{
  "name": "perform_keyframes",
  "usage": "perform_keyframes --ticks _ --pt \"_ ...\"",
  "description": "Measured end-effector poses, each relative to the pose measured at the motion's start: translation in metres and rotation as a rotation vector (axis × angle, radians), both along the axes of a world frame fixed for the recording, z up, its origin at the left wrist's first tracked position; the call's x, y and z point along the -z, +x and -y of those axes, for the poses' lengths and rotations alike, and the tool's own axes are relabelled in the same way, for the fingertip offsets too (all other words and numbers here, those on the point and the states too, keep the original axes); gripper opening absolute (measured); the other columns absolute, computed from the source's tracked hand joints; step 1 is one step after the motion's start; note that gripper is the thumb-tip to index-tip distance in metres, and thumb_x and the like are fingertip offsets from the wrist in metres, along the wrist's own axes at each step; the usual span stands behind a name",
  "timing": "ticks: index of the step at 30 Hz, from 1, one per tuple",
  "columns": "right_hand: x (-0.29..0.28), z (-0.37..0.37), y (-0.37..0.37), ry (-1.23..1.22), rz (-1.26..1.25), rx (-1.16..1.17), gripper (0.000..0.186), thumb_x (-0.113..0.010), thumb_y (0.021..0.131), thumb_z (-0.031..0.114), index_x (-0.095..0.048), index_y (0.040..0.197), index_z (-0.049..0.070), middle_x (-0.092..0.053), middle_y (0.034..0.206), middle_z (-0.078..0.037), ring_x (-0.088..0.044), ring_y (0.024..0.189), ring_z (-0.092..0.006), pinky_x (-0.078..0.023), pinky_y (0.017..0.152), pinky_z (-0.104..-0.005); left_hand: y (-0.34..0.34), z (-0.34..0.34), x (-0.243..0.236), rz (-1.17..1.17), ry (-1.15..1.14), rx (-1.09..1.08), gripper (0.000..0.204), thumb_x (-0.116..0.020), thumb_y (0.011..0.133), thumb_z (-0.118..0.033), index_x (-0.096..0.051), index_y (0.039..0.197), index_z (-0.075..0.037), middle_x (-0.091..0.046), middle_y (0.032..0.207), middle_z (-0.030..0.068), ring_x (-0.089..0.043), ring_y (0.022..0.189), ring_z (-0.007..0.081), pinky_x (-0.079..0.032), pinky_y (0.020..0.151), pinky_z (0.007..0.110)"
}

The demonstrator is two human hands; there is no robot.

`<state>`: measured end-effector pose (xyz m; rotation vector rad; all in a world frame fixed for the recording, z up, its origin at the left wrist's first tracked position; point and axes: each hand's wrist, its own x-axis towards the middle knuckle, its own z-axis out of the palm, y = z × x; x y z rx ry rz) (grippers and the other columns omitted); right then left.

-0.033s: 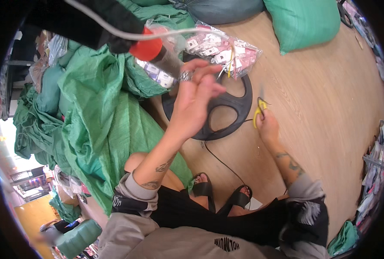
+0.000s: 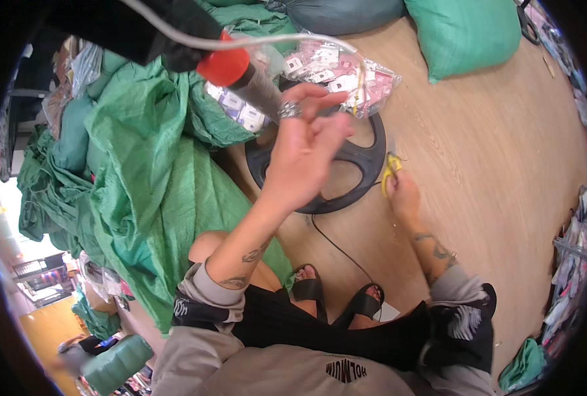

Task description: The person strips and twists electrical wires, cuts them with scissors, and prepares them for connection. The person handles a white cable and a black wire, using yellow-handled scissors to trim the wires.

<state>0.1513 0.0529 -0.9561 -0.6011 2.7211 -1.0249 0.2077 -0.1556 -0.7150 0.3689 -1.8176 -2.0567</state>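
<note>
My left hand point(image 2: 303, 152), a silver ring on one finger, is raised over a black spoked round base point(image 2: 366, 178). Its fingers are half bent, somewhat blurred, with a gap between thumb and forefinger and nothing visible in it. Just beyond the fingertips, thin yellowish and reddish wires point(image 2: 360, 86) hang from the end of a white cable point(image 2: 280, 41). My right hand point(image 2: 404, 195) is closed around yellow-handled scissors point(image 2: 391, 173) beside the base's right edge; their blades are hard to make out. A grey pole with a red collar point(image 2: 222, 67) slants up behind my left hand.
A clear bag of pink and white tagged packets point(image 2: 346, 72) lies beyond the base. Green sacks point(image 2: 151, 145) pile up at left; a stuffed green sack point(image 2: 463, 39) sits far right. A thin black cord point(image 2: 339, 247) runs along the wooden floor toward my sandals point(image 2: 366, 302).
My left hand has shifted slightly right, its thumb closer to the hanging wires. My right hand and the scissors have moved a little left, toward the base. The white cable sits slightly differently.
</note>
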Motion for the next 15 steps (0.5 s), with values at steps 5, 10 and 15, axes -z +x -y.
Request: perform_keyframes --ticks 5,10,15 --pt "0.062 0.013 0.062 0.047 0.105 -0.018 0.016 -0.059 0.087 0.018 -0.054 0.089 0.002 -0.055 0.086 -0.018 -0.057 0.075 -0.0380 -0.045 0.065 -0.0461 -0.004 -0.010 -0.011 -0.125 0.036 0.118 0.021 -0.051 0.097 -0.009 -0.046 0.114 0.001 -0.065 0.099 0.0154 -0.064 0.082 0.0178 -0.053 0.077 0.032" --pt "0.062 -0.003 0.052 -0.146 -0.123 -0.138 0.019 -0.053 0.091 0.019 -0.053 0.088 0.000 -0.055 0.094 -0.023 -0.055 0.082 -0.0433 -0.044 0.073 -0.0488 0.002 -0.007 -0.035 -0.258 0.136 0.133 0.018 -0.054 0.093 -0.005 -0.054 0.108 0.005 -0.067 0.091 0.0132 -0.067 0.086 0.0188 -0.054 0.079 0.031" --pt "0.086 -0.080 -0.010 0.225 0.007 0.503 0.036 -0.060 0.084 0.024 -0.053 0.111 0.002 -0.053 0.109 -0.023 -0.051 0.102 -0.0400 -0.041 0.083 -0.0484 0.003 0.006 -0.036 -0.314 0.253 0.294 0.024 -0.055 0.093 -0.003 -0.052 0.115 0.005 -0.068 0.101 0.0172 -0.066 0.097 0.0206 -0.051 0.087 0.031"
